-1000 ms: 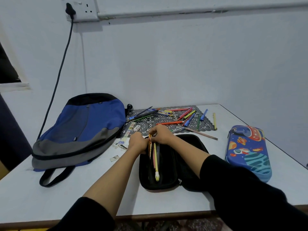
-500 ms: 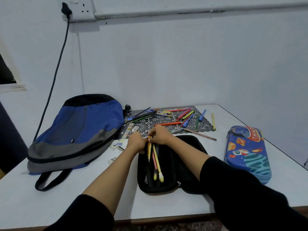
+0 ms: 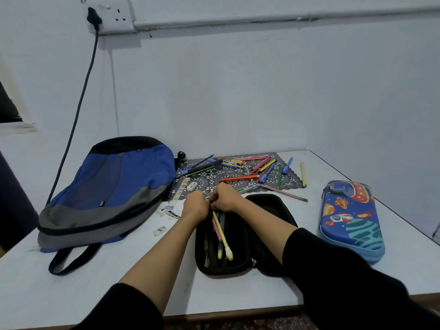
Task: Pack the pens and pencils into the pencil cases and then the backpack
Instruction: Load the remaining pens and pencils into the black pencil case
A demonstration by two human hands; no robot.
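Lying open on the bench [image 3: 95, 294], the black pencil case [image 3: 238, 266] has a few pencils [image 3: 217, 230] inside. The right hand [image 3: 225, 198] pinches the top of the yellow pencil [image 3: 222, 235]. The left hand [image 3: 196, 206] curls just beside it; what it holds, I cannot tell. More pens [image 3: 238, 178] lie behind on the mat [image 3: 291, 181]. The backpack [image 3: 107, 186] lies left, the blue pencil case [image 3: 352, 217] right.

One wide-angle head cam, fwd & down, close over table [image 3: 71, 289], wall [image 3: 262, 91] at back.
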